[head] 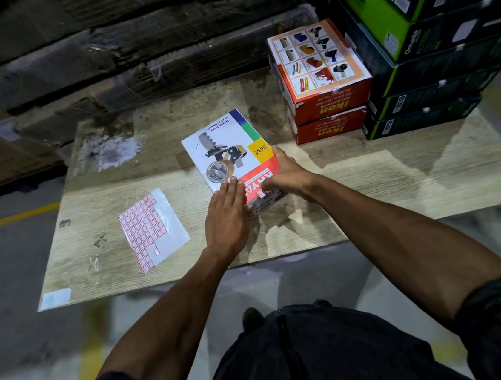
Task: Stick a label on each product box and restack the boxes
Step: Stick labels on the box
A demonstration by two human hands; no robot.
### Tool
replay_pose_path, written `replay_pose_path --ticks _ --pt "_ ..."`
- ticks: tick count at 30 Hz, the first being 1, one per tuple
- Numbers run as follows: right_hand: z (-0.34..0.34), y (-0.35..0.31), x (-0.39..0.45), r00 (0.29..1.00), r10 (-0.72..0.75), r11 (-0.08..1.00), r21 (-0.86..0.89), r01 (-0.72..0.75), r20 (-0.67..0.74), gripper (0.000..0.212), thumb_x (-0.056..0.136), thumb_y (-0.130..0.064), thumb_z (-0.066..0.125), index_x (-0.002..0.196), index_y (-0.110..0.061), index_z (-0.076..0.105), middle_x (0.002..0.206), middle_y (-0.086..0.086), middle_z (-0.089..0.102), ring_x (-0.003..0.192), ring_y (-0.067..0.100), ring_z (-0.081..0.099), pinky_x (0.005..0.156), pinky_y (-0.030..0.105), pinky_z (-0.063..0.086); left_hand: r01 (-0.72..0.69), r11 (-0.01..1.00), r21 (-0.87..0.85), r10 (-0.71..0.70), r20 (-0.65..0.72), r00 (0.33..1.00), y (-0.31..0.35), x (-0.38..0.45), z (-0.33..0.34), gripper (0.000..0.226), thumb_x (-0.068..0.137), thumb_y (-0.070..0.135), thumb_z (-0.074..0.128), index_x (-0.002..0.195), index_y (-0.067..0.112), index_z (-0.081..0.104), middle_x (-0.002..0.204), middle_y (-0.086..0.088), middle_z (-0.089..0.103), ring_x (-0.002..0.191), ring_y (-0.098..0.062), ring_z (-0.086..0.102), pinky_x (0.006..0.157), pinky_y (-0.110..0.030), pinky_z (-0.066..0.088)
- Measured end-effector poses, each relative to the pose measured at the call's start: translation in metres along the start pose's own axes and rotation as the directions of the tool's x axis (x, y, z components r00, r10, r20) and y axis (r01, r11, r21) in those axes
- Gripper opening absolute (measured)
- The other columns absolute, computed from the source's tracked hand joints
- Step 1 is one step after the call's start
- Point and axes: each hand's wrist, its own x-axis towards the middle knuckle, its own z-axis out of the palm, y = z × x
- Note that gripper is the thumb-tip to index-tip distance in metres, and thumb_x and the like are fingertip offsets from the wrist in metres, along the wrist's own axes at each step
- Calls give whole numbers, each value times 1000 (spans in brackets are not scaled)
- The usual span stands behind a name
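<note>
Both hands are on a white box printed with a tape dispenser, which lies flat on the wooden table, roughly at its middle. The left hand lies palm down with fingers straight and together, the fingertips pressing the box's near-left corner; it grips nothing. The right hand rests over the near-right corner, its fingers curled down onto the red band at the box's near end, the thumb side running along the right edge. A small white label with a red border shows just beneath the curled right fingers, on the near edge of the box; whether the fingertips pinch it or merely press it cannot be told.

To the left of the left-hand fingers, apart from the box, a label sheet lies flat on the table, with rows of red-bordered stickers and a bare strip along its right side.

Beyond the right-hand fingers, at the table's far-right part, two red boxes are stacked one on the other. Just beside them on the right stands a taller stack of black and green boxes. Behind the table are wrapped brown cartons.
</note>
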Motion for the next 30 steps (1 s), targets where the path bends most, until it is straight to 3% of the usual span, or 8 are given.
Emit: replay_pose_path --ticks 4,7,11,16,23,27,30 --pt "3 6 9 1000 -1 997 -79 1 2 127 40 -38 78 150 -38 16 134 10 45 117 29 53 92 46 55 -2 1000 -6 2 -36 999 1 0 2 58 90 17 59 142 2 42 148 -18 42 138 -35 38 111 -45 31" --pt "3 5 6 1000 -19 995 -97 18 -2 121 54 -28 82 153 -35 13 138 12 39 122 29 48 100 46 49 -17 1000 -12 16 -65 998 0 0 3 55 87 19 52 139 1 47 144 -19 47 134 -36 44 108 -46 36" --pt "3 9 4 998 -63 991 -120 60 -17 121 56 -32 82 155 -34 12 141 13 36 124 30 48 103 45 47 -17 1000 -18 15 -76 997 1 -1 6 59 89 29 30 140 3 47 146 -16 45 135 -35 42 109 -47 33" --pt "3 13 3 994 -109 989 -107 105 -30 114 68 -22 84 155 -33 11 140 12 37 123 31 47 102 48 46 -18 1000 -21 17 -65 998 2 0 4 64 87 33 27 139 1 47 145 -18 45 136 -36 41 110 -48 32" --pt "3 7 3 999 -51 995 -82 50 -5 117 65 -20 83 155 -36 10 139 10 39 124 31 47 102 47 48 -21 1000 12 21 -49 999 1 0 6 61 86 21 59 141 1 45 148 -19 42 138 -36 38 111 -47 29" --pt "-3 1 7 999 10 1000 19 -11 45 121 69 -18 78 155 -34 -6 153 11 33 135 30 39 109 49 39 0 1000 11 1 -51 999 1 -1 6 65 83 16 68 142 3 44 148 -17 42 138 -35 38 112 -45 27" --pt "-1 6 7 1000 -9 997 -71 10 18 121 74 -21 82 156 -30 -7 150 13 30 136 31 35 112 41 34 3 1000 9 -3 -60 998 2 -1 5 68 81 18 72 141 2 45 147 -18 43 137 -36 39 111 -46 27"
